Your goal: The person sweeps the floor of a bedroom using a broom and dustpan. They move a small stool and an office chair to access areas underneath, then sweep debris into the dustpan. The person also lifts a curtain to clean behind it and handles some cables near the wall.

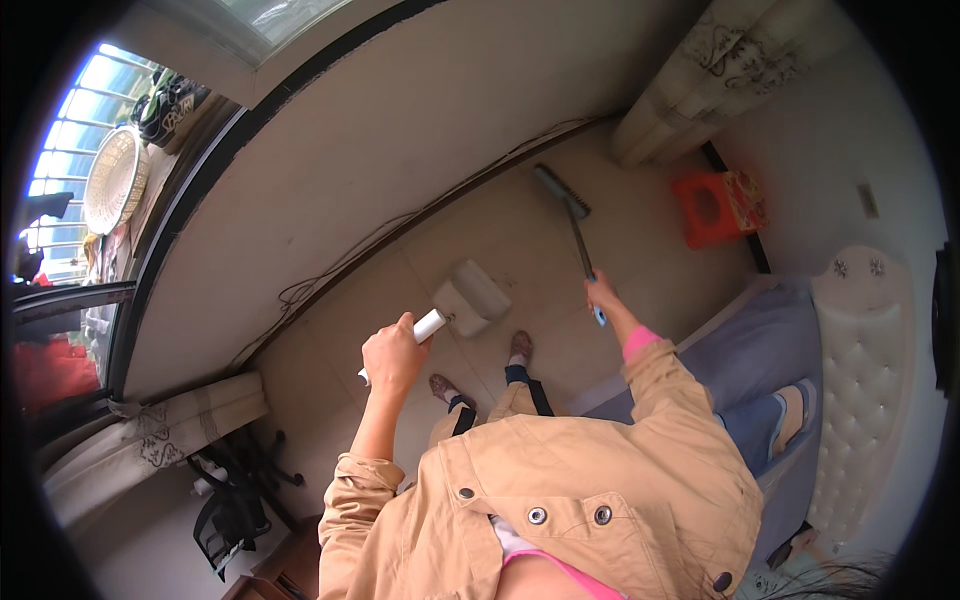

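My left hand (394, 351) is closed around the white handle (430, 325) of a long-handled dustpan. The dustpan's grey-white pan (472, 297) rests at floor level ahead of my feet. My right hand (602, 289) grips the blue-ended handle of a broom (579, 238) that slants away from me. Its bristled head (561, 191) lies on the tiled floor (405, 277), close to the foot of the wall and beyond the pan. Pan and broom head are apart. Whether any dirt lies in the pan is too blurred to tell.
Right of me stands a bed (750, 360) with a tufted headboard (859, 397). A red plastic stool (709, 210) is in the far right corner by a curtain (675, 90). Loose cable (307, 289) runs along the wall. A black office chair (232, 502) stands at left.
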{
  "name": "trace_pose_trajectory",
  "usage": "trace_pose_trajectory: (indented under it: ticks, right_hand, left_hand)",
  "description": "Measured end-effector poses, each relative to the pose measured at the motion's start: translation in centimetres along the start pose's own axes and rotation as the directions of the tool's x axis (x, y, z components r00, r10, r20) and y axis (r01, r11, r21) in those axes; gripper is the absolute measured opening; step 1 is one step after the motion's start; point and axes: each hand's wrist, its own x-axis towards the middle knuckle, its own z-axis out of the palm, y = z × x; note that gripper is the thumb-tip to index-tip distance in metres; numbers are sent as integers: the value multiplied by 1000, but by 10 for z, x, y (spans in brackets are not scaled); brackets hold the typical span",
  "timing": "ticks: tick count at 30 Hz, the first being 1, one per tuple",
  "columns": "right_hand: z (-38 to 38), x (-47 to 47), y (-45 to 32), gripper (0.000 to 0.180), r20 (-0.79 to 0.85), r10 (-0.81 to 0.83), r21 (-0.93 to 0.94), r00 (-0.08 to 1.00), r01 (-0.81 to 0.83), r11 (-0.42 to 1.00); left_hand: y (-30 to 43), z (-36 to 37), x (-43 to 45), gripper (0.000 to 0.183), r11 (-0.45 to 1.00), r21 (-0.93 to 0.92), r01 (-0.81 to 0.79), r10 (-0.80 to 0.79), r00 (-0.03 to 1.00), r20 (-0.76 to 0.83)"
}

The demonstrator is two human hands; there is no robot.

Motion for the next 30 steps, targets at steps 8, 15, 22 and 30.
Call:
trace_pose_trajectory:
  ticks: [8,15,22,30]
  right_hand:
    - [37,118,-69,52,-117,95,-177,989,-115,978]
    - [121,34,-19,51,82,-5,-328,997,32,944]
    - [88,-58,51,54,208,64,-648,976,88,757]
    - [3,-95,46,46,211,42,-354,977,36,935]
  left_hand:
    - [7,-4,10,22,999,-40,33,-30,998,58]
    - [8,-5,14,22,996,-34,81,-77,990,116]
    - [9,-8,20,20,997,-39,72,-66,988,141]
    - [-1,-3,5,18,997,-65,46,-36,989,141]
